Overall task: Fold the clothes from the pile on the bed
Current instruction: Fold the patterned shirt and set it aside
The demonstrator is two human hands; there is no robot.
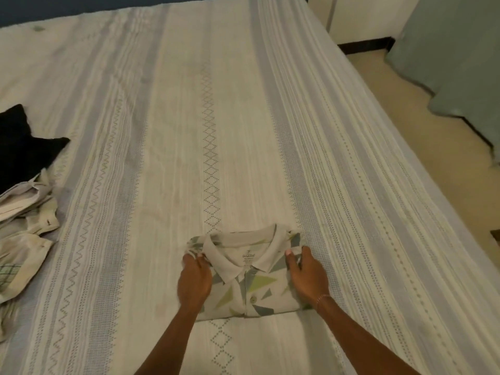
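Shirt (247,277): folded to a compact rectangle, collar up, at 6 o'clock on the bed (351,163); long axis runs 9 to 3.
Left hand (194,280): on the 9 o'clock edge, fingers curled, pinching the fold by the collar.
Right hand (307,277): on the 3 o'clock edge, fingers curved over the fabric, thumb on top.
Reach: both hands equally near, shirt between them.
Pile (24,217): unfolded, at 9 o'clock, well apart; left hand nearer, I judge.
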